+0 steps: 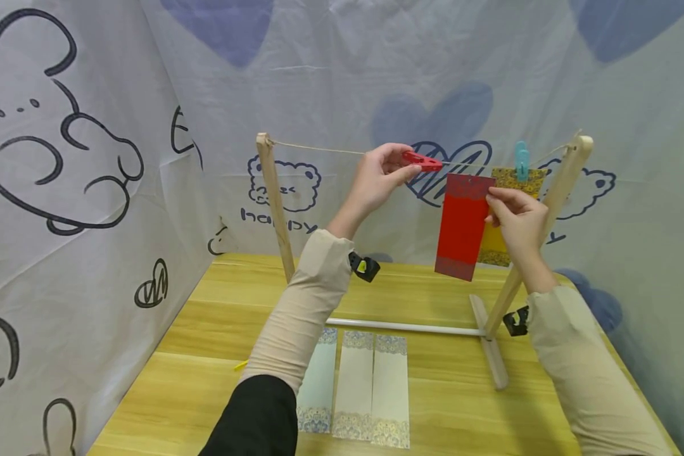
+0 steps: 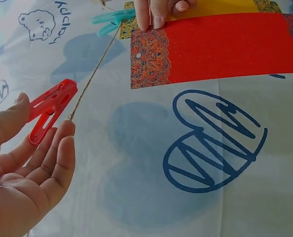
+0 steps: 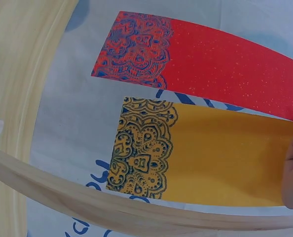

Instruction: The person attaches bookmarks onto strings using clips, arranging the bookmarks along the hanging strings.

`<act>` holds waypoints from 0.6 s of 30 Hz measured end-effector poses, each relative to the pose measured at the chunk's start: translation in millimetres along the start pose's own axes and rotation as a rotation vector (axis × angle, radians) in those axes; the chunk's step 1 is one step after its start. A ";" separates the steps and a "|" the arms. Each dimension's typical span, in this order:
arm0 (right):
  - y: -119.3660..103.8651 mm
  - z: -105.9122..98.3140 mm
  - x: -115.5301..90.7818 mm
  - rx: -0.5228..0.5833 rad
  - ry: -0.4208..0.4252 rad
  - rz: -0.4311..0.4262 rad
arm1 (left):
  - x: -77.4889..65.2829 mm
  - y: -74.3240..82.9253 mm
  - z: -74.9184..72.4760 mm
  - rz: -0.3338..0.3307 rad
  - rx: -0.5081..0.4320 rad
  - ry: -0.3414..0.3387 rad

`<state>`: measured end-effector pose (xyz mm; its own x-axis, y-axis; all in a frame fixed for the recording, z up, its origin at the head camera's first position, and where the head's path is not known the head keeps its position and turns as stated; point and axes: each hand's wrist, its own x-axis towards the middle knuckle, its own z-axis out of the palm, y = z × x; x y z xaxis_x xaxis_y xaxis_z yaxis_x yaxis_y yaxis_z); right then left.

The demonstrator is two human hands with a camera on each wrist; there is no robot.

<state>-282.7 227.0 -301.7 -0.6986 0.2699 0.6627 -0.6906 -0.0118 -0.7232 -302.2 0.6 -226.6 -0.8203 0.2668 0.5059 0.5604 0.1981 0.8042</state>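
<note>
My left hand [image 1: 380, 175] pinches a red clothespin [image 1: 424, 161] close to the string [image 2: 94, 74], its fingertips touching the string in the left wrist view. With thumb and fingers my right hand [image 1: 515, 215] holds a red card [image 1: 464, 228] by its upper right edge, hanging just below the string. The card has patterned bands at both ends and a small hole near the top. Behind it hangs a yellow card [image 3: 225, 155] with dark lace-like bands, held on the string by a teal clothespin [image 1: 522, 161]. My right hand partly covers the yellow card.
The string runs between two wooden posts [image 1: 275, 209] joined low down by a white bar [image 1: 405, 327]. Several pale patterned cards [image 1: 391, 386] lie on the wooden table [image 1: 171, 380] in front. A small yellow item [image 1: 240, 365] sits by my left sleeve. A printed cloth [image 1: 319, 76] hangs behind.
</note>
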 end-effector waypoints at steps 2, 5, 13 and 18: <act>0.1 -0.2 0.8 0.011 0.003 0.000 | 2.0 4.3 0.6 0.012 0.044 0.003; 0.2 -0.2 1.6 0.014 0.005 -0.004 | 4.7 11.6 2.1 0.041 0.130 0.004; -3.8 4.9 3.5 -0.061 0.027 0.005 | 20.1 26.4 8.8 0.075 0.235 -0.048; -4.8 8.1 4.5 -0.088 0.027 0.010 | 29.5 27.1 9.3 0.073 0.222 -0.070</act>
<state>-283.9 220.5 -293.7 -0.6991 0.2957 0.6510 -0.6637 0.0701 -0.7447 -310.2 22.5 -192.8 -0.7709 0.3516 0.5311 0.6359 0.3764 0.6738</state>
